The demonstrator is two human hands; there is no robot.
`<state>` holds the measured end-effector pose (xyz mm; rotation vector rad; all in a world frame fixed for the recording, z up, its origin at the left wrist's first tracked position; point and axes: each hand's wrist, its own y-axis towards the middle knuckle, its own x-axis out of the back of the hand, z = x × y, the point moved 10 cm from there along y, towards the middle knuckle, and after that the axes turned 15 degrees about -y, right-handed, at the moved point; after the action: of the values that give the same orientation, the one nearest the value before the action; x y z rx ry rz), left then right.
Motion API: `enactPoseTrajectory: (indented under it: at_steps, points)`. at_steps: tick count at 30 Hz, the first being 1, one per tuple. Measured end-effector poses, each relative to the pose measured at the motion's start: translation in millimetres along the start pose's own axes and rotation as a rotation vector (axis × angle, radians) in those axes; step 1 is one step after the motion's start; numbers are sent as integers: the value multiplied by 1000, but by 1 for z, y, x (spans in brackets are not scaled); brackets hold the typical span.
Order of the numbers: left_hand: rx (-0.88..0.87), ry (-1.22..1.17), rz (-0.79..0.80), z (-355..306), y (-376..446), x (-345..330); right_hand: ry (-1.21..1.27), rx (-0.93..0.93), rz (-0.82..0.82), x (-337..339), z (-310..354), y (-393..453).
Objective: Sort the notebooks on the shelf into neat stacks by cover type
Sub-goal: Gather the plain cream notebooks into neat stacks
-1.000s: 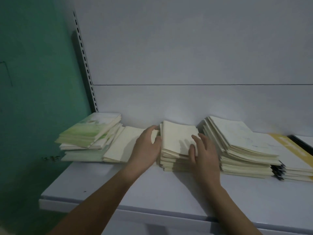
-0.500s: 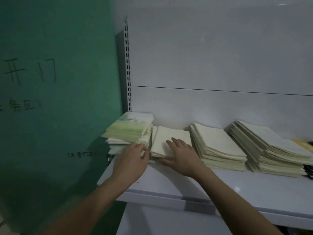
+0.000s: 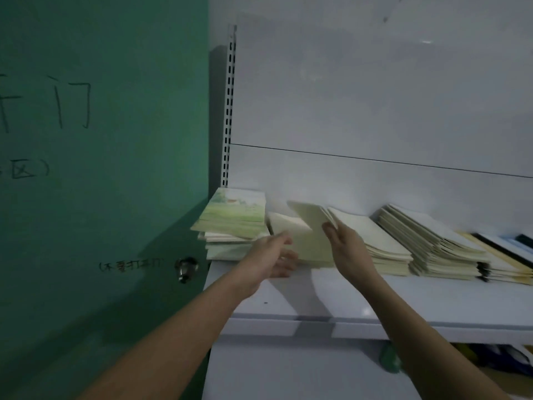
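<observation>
A: Status vs half a second ago?

B: My right hand (image 3: 344, 243) was flat on the thin plain cream pile (image 3: 284, 226). Now it's lifted a few plain cream notebooks (image 3: 313, 226) off it, thumb and fingers pinched on their near right corner. They're tilted up, far edge high, hanging over that pile.

A: Left hand?

B: My left hand (image 3: 274, 256) was resting at the foot of the green-cover stack (image 3: 233, 219). It's moved right, now just in front of the thin cream pile, fingers loosely spread. Holding nothing that I can see. Fingertips are blurred, so I can't tell if they touch the lifted notebooks.

A: Where's everything relative to the green-cover stack?

B: Green-cover stack sits at the left end of the white shelf (image 3: 432, 301), against the slotted upright (image 3: 229, 111). Thin cream pile touches its right side. Next right, the taller plain cream stack (image 3: 383, 243), then the fanned tallest stack (image 3: 438, 243). Furthest right, yellow and dark-edged books (image 3: 501, 255), partly cut off.

A: Did any stacks shift?

B: None I can see. The view swung left: more of the green door (image 3: 101, 168) shows, plus its knob (image 3: 186, 267), left of and below the green-cover stack.
</observation>
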<state>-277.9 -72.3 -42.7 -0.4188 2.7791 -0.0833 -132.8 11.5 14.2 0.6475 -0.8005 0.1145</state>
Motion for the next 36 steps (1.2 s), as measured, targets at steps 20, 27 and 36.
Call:
enactPoseTrajectory:
  at_steps: [20,27,36]
  points:
    - [-306,164,-190,-93,-14,89,-754,382,552,-96,3,-1]
    - [-256,32,-213,-85,-10,95,-141,102,309,-46,-15,21]
    - [-173,-156,-150,-63,1,43,-15,271,-50,-1,90,-9]
